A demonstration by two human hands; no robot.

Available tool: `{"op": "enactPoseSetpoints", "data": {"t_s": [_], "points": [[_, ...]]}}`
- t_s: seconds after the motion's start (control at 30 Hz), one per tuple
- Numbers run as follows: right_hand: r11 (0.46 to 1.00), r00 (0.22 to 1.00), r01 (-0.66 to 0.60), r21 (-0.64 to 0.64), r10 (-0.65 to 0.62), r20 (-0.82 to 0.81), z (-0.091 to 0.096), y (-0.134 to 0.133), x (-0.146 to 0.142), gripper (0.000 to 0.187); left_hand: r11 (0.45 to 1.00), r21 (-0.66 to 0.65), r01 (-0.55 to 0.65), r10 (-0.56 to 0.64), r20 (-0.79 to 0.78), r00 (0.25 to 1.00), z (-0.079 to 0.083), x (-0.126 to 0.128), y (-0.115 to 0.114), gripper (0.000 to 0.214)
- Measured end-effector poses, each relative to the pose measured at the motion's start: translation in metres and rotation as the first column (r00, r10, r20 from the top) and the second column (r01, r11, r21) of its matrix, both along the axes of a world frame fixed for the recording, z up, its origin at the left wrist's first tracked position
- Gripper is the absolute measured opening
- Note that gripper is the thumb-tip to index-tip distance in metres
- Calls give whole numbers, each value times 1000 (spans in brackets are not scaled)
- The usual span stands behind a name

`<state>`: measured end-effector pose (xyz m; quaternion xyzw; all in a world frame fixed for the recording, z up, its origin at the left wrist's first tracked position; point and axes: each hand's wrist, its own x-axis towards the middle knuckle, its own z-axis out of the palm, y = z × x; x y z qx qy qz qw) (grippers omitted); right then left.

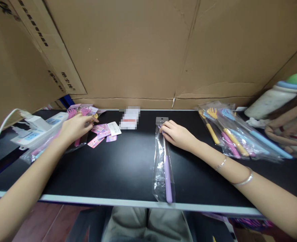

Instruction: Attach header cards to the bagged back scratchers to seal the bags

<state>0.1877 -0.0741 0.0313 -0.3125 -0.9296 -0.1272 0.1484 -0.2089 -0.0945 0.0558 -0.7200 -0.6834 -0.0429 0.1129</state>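
Note:
A back scratcher with a purple handle lies in a clear plastic bag in front of me, its handle toward the table's near edge. My right hand is closed over its upper end, so the claw is mostly hidden. Over on the left, my left hand hovers at a pile of bagged back scratchers with pink and yellow claws; its fingers stretch to the right and look apart. Small pink and purple cards lie scattered beside that hand, with a white card among them.
To the right lie several bagged back scratchers in yellow, pink and blue. A white bottle stands behind them, near a brown bag. A white power strip with plugs sits at far left. Cardboard walls the back of the black table.

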Motion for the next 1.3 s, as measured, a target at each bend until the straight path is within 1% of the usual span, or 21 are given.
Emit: {"op": "enactPoseSetpoints", "data": {"t_s": [0.1,0.2,0.27,0.37,0.47,0.57,0.67,0.77,0.87,0.97,1.1,1.2,1.3], "points": [[1000,1000,-3,-8,3,-15,-1,0,0,25,985,-125,120,-118,28,993,-5,-5,6,42],[1000,1000,-5,-7,5,-21,-2,1,1,25,958,-192,212,-204,62,977,-10,-12,10,46],[1000,1000,-1,-2,1,-7,-2,1,1,26,950,-211,229,-220,64,973,-12,-15,10,49],[1000,1000,1,-4,-1,7,-1,1,2,26,938,-265,224,-211,77,974,-10,-17,8,52],[998,1000,-10,-57,8,-29,1,2,4,26,929,-308,206,-187,90,978,-7,-15,6,52],[988,995,-30,-153,15,-99,4,4,7,25,926,-313,211,-187,105,977,-6,-14,5,52],[965,981,-54,-256,3,-195,5,9,10,22,931,-302,206,-174,131,976,-5,-13,4,54],[949,955,-59,-309,-36,-293,5,15,14,20,935,-286,209,-170,154,973,-4,-13,4,53],[954,935,-29,-299,-80,-345,4,20,16,19,937,-272,218,-183,149,972,-3,-13,5,51],[959,928,-1,-284,-104,-358,2,21,17,18,941,-240,240,-211,141,967,-6,-12,6,52],[969,940,23,-244,-104,-325,0,20,17,18,930,-209,303,-266,185,946,-9,-4,7,59],[975,950,35,-219,-100,-295,1,19,17,18,912,-217,347,-314,174,933,-10,4,6,65],[978,957,47,-203,-102,-271,2,18,17,18,907,-209,366,-335,170,927,-10,7,5,65]]}}
